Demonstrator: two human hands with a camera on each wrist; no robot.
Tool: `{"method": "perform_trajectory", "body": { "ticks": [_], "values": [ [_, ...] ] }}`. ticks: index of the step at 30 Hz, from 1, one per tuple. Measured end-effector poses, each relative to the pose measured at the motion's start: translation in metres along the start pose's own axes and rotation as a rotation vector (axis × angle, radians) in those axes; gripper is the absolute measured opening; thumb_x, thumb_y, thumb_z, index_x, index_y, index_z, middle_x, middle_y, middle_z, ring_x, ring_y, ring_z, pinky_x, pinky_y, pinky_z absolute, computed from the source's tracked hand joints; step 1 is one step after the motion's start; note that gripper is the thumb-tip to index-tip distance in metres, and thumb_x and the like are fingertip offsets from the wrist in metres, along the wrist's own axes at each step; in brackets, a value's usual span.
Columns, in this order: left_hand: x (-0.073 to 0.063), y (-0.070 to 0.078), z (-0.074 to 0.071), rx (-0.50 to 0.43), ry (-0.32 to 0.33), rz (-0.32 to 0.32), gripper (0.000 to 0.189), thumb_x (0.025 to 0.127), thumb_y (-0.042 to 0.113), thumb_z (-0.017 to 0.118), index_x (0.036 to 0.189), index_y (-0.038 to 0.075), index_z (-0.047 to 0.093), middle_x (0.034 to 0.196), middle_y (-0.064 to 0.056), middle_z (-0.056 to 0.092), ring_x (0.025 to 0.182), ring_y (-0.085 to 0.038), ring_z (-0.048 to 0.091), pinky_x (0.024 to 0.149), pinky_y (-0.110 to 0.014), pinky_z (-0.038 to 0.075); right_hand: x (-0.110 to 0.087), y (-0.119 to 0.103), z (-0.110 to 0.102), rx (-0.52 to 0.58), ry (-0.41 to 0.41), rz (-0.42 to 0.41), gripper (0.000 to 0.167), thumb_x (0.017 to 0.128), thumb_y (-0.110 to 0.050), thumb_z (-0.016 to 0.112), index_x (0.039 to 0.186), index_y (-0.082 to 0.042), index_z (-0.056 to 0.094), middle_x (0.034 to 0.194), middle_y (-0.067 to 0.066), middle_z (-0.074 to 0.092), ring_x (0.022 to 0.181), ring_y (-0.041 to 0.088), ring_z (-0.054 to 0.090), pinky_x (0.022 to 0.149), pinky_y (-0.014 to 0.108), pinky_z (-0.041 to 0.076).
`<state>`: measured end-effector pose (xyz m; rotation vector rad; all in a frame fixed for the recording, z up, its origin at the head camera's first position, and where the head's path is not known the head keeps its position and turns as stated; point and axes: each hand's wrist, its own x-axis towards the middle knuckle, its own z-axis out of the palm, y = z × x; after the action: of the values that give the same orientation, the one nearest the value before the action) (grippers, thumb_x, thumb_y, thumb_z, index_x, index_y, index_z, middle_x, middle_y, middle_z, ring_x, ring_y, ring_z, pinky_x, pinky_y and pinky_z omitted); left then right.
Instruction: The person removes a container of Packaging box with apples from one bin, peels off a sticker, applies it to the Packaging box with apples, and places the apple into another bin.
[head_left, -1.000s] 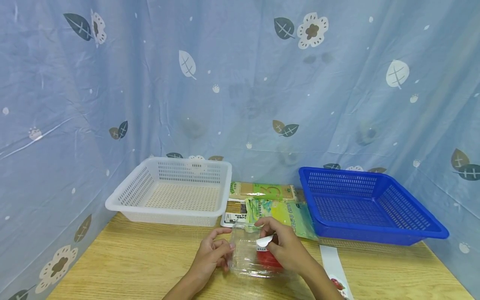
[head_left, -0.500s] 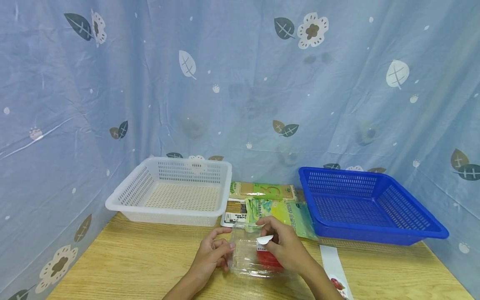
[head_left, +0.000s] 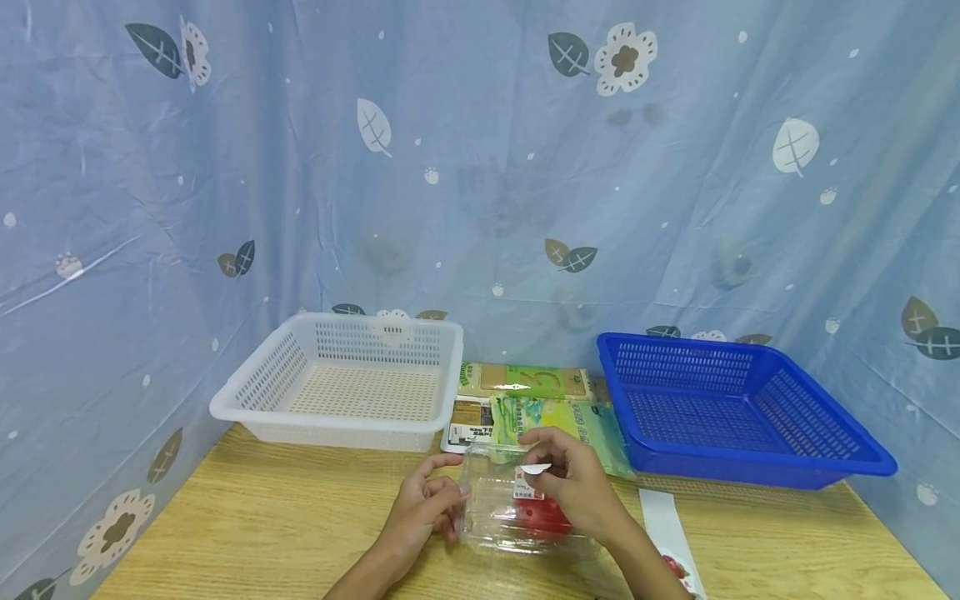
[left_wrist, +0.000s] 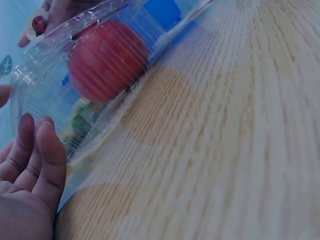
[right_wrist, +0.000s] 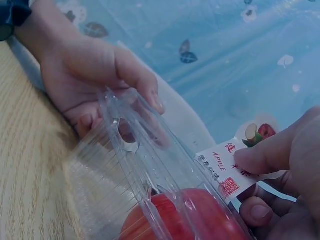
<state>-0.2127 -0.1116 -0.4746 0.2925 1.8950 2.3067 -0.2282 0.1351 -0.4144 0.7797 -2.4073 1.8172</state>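
A clear plastic clamshell box (head_left: 487, 504) lies on the table in front of me, with a red apple (left_wrist: 107, 60) inside. My left hand (head_left: 423, 504) holds the box by its left side, thumb at the upper edge and fingers against the wall. Over the box's right part, my right hand (head_left: 576, 485) pinches a white paper label (right_wrist: 225, 167) between thumb and fingers. The label reads "APPLE" and bears a small apple picture. Its upper end curls up at the fingertips, while the lower part lies against the box; whether it sticks there I cannot tell.
A white basket (head_left: 337, 423) stands at the back left, a blue basket (head_left: 742, 462) at the back right. Between them lie a noodle packet (head_left: 525, 382), a yellow-green bag (head_left: 600, 433) and a dark-printed pack (head_left: 470, 423). A white paper strip (head_left: 663, 525) lies right of my right hand.
My right hand has moved slightly up and away, and more of the label's printed face and the apple shows. The left hand and box look the same.
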Motion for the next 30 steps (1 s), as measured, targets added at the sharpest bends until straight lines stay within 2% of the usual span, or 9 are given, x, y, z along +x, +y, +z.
{"method": "perform_trajectory", "body": {
  "ticks": [9,14,21,30],
  "values": [
    [0.0002,0.0002,-0.0010,-0.014,0.000,-0.006,0.060,0.091,0.008,0.069,0.140,-0.006,0.038,0.072,0.002,0.058,0.056,-0.010,0.053,0.048,-0.022,0.049,-0.0021,-0.0032,-0.0022,0.151,0.077,-0.033,0.034,0.089,0.008,0.068,0.122,0.009,0.057,0.096,0.007,0.065,0.073,0.011,0.061,0.058,0.023,0.053],
    [-0.0005,0.0005,-0.0011,0.001,-0.009,0.007,0.060,0.091,0.008,0.068,0.141,-0.006,0.038,0.072,0.002,0.059,0.055,-0.010,0.052,0.049,-0.022,0.049,0.0001,-0.0043,0.0008,0.108,0.059,-0.054,0.037,0.085,0.010,0.070,0.121,0.008,0.059,0.092,0.013,0.064,0.074,0.012,0.063,0.061,0.023,0.055],
    [-0.0007,0.0016,-0.0001,0.006,-0.007,0.020,0.058,0.092,0.008,0.068,0.140,-0.006,0.039,0.071,0.002,0.058,0.053,-0.011,0.052,0.049,-0.022,0.049,0.0010,-0.0037,0.0039,0.020,0.028,0.001,0.042,0.081,0.015,0.068,0.119,-0.001,0.062,0.089,0.012,0.064,0.067,0.010,0.058,0.059,0.023,0.054],
    [-0.0007,0.0014,0.0004,0.005,-0.001,0.005,0.058,0.092,0.009,0.068,0.140,-0.005,0.039,0.071,0.002,0.058,0.055,-0.011,0.052,0.049,-0.022,0.049,0.0008,-0.0018,0.0008,0.008,-0.036,-0.005,0.039,0.082,0.019,0.060,0.119,0.006,0.060,0.091,0.014,0.065,0.069,0.012,0.061,0.057,0.022,0.051]
  ]
}}
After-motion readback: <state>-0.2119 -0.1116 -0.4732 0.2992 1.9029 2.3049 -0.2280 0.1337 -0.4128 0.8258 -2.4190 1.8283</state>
